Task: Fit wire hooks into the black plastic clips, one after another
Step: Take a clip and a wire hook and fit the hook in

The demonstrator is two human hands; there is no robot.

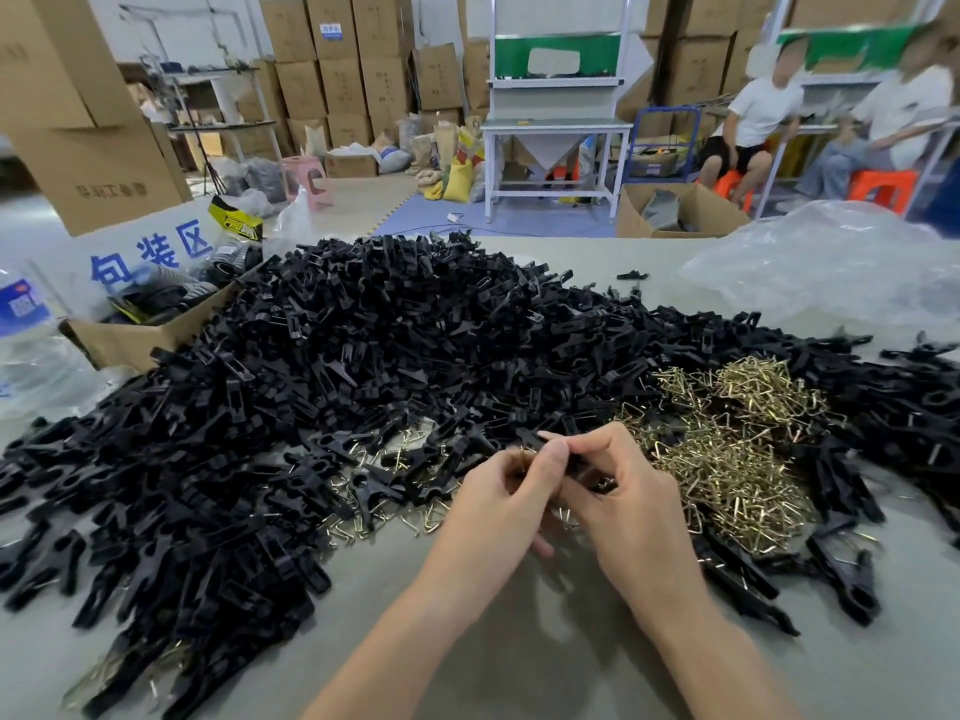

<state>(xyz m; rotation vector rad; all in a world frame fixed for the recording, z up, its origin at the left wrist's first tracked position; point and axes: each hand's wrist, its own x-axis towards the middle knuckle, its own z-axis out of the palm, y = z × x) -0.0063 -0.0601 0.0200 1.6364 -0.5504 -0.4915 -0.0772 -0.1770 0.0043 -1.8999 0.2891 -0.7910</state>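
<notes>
Just left of the heap of wire hooks, both hands hold one black plastic clip above the table. The right hand curls its fingers round the clip's body. The left hand pinches the clip's other end, where a wire hook glints, mostly hidden. The clip looks light, stiff and smooth, so it probably wants a firm pinch across its flat sides. The hook looks thin and springy, best taken by its straight leg. The pile of black clips spreads left of and behind the hook heap.
</notes>
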